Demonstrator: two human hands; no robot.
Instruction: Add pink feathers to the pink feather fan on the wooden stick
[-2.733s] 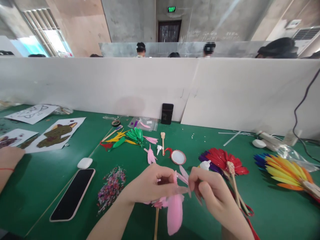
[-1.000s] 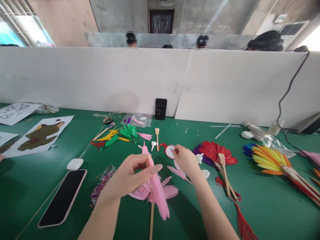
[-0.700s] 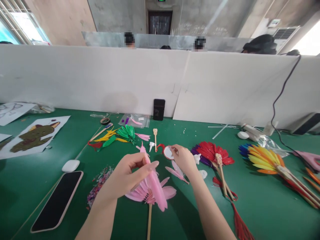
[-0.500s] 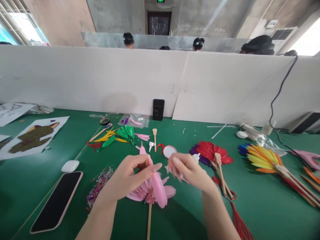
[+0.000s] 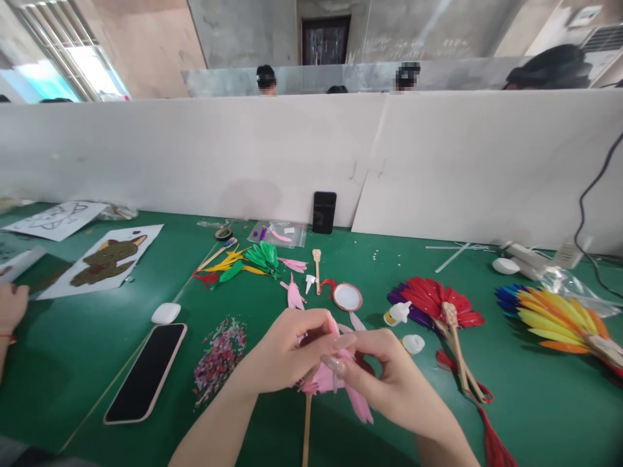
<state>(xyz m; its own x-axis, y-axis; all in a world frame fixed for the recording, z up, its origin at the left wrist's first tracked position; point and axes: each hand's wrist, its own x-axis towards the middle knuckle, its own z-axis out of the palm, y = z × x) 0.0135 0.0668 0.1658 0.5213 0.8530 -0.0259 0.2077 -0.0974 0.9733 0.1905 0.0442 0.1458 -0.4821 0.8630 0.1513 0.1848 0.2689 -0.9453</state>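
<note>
My left hand [image 5: 287,353] is closed, pinching a pink feather [image 5: 360,407] by its upper part. My right hand [image 5: 399,383] meets it from the other side, with thumb and fingers pressed on the same feather. The fingertips almost touch and cover most of the feather's middle. Beneath them lies a pink feather fan [image 5: 324,376] on a thin wooden stick [image 5: 307,428], partly hidden by the hands. Just beyond are some loose pink feathers [image 5: 294,295], a white nozzle cap [image 5: 310,281] and a round white disc with a red rim [image 5: 348,296].
Left of my hands are colourful flakes [image 5: 221,353], a phone [image 5: 148,373] and a white case [image 5: 166,313]. A small glue bottle [image 5: 398,314], a red feather fan [image 5: 438,301] and a yellow-orange fan [image 5: 555,318] lie right. Another person's hand [image 5: 12,308] shows at far left.
My right hand has moved in to meet the left and now grips the pink feather too. The view has swung left, so the table things appear further right.
</note>
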